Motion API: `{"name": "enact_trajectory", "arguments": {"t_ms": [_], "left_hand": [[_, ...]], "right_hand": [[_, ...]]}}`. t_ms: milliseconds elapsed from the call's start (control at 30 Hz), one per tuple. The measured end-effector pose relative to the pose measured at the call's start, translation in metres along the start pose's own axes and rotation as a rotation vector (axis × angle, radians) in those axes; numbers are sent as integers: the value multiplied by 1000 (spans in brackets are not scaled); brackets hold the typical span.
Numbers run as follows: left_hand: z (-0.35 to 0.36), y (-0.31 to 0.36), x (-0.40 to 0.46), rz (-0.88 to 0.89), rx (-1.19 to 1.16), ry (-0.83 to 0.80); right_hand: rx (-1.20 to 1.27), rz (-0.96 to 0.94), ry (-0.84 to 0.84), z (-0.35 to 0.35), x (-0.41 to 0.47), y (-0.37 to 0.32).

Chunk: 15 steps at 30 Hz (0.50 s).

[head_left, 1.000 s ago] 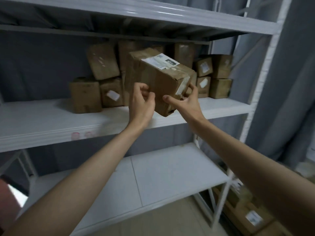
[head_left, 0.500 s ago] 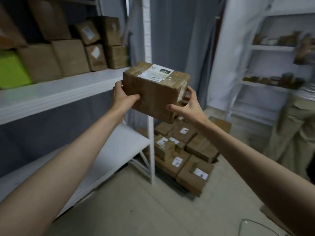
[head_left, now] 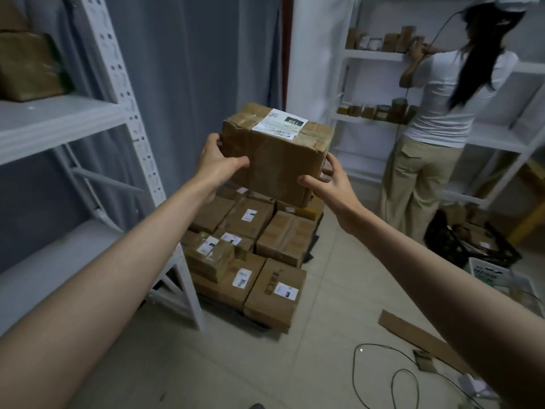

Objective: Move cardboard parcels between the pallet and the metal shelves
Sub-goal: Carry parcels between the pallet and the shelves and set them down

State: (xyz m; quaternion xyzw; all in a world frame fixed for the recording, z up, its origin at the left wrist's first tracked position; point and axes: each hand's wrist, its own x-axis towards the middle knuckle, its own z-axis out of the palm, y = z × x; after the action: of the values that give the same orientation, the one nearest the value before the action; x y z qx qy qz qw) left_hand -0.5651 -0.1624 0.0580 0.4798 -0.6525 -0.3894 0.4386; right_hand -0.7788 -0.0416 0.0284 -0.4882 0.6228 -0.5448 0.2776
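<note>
A brown cardboard parcel [head_left: 278, 156] with a white label on top is held in the air between both hands. My left hand [head_left: 218, 160] grips its left side, thumb across the front face. My right hand [head_left: 328, 183] grips its lower right corner, fingers behind it. Below the parcel, several labelled cardboard parcels [head_left: 250, 249] are stacked on the pallet [head_left: 250, 323] on the floor. The white metal shelves [head_left: 59, 119] stand at the left, with a parcel [head_left: 28, 66] on the upper board.
A person in a white top [head_left: 436, 119] stands at the right, facing other white shelves [head_left: 374, 56] with small boxes. A black crate [head_left: 469, 243] and a white basket [head_left: 501, 278] sit at the right. A cardboard strip [head_left: 418, 338] and cables [head_left: 398, 376] lie on the floor.
I have turned right, away from the metal shelves, carrying the parcel taken off the shelf board. It now hangs over the stacked parcels on the pallet.
</note>
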Motion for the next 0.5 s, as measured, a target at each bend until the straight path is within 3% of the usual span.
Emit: {"name": "enact_trajectory", "arguments": {"t_ms": [167,500], "left_hand": [[53,-15,78,-28,-67,-39],[112,-30,182,-31,-64,-80]], "right_hand": [[-64,36,28,-19,83,17],[96,78,98,-36,189,60]]}}
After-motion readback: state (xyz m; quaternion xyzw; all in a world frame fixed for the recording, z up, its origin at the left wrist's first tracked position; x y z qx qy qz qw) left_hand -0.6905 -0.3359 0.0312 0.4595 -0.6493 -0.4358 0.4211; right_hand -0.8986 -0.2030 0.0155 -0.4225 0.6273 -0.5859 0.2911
